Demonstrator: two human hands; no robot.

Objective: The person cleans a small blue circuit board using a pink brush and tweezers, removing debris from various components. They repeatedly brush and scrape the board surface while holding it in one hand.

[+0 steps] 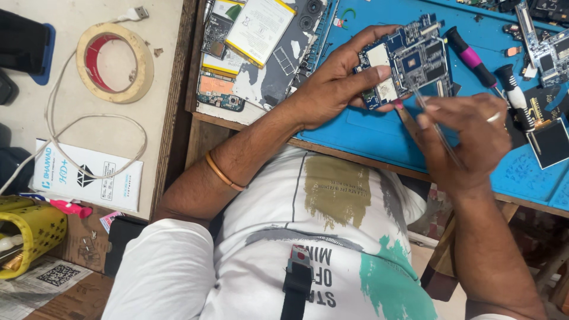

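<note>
— Over the blue mat (pixel 379 127), what's going on?
— Left hand (pixel 332 89) fingers clamp the circuit board (pixel 409 62); right hand (pixel 468 133) pinches tweezers (pixel 435 127) against it. Phone (pixel 255 53) lies opened, board out, nothing refitted.

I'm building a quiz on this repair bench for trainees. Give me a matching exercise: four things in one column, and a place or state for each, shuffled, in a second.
Things:
1. circuit board
2. tweezers
3. roll of tape
4. pink-handled screwdriver

Places or states:
A. lying on the blue mat, right of the board
B. held up in the left hand
C. flat on the pale table, beside a white cable
D. pinched in the right hand, tips at the board

Pairs: 1-B, 2-D, 3-C, 4-A
</note>
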